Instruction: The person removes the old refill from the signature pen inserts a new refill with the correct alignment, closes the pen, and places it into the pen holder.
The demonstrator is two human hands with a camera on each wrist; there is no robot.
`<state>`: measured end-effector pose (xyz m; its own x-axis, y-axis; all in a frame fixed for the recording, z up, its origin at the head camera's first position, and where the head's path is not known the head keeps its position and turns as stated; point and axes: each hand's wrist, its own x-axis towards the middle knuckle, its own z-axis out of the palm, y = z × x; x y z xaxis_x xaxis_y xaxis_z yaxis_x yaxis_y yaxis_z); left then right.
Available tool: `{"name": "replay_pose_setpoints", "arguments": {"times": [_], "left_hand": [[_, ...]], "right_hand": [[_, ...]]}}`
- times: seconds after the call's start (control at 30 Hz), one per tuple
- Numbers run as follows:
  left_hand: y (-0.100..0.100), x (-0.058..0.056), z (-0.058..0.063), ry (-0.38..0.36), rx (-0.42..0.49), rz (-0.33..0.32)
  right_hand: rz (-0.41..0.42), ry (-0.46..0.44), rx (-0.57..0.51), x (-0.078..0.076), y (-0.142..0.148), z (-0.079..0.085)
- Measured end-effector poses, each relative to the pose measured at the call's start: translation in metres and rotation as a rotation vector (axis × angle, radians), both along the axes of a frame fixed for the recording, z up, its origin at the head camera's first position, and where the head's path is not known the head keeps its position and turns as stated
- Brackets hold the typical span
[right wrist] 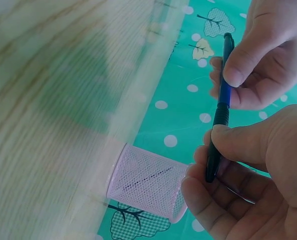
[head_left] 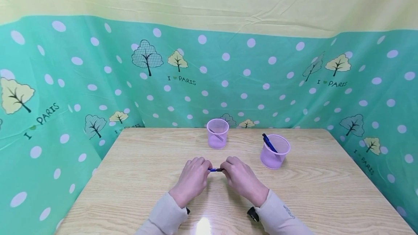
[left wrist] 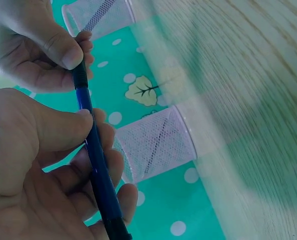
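A blue pen with black ends [head_left: 214, 170] is held level between both hands above the table. My left hand [head_left: 193, 175] grips its blue barrel, thumb on one side and curled fingers on the other, as the left wrist view shows. At the black grip end, my right hand [head_left: 241, 177] pinches the pen [right wrist: 221, 117] between thumb and fingers. Beyond the hands stands a lilac mesh pen cup [head_left: 217, 142] with a dark, slim thing inside. Another lilac mesh cup [head_left: 272, 160], to the right, has a blue pen [head_left: 268, 142] leaning out over its rim.
The wooden table [head_left: 140, 177] ends at the back against a green dotted curtain [head_left: 183, 108], which also hangs along both sides. Both cups stand on the table's back half, one behind the hands, one right of them. Black straps show at both cuffs.
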<state>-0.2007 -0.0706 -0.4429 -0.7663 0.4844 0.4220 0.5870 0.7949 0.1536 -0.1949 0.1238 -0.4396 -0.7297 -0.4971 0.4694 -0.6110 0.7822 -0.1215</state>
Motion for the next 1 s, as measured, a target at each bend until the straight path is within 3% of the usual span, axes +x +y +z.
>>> {"name": "replay_pose_setpoints", "arguments": {"times": [0.4, 0.67, 1.0], "left_hand": [[0.0013, 0.0000, -0.0004, -0.020, -0.033, 0.014], [0.0008, 0.0015, -0.0001, -0.034, 0.035, -0.008], [-0.0009, -0.0005, 0.0002, 0.052, 0.095, -0.040]], "right_hand": [[-0.004, 0.013, -0.016, 0.0004, -0.0004, -0.0005], [-0.012, 0.007, -0.012, -0.0004, -0.0003, -0.0004], [-0.002, 0.008, -0.011, 0.0000, -0.0008, 0.0007]]}}
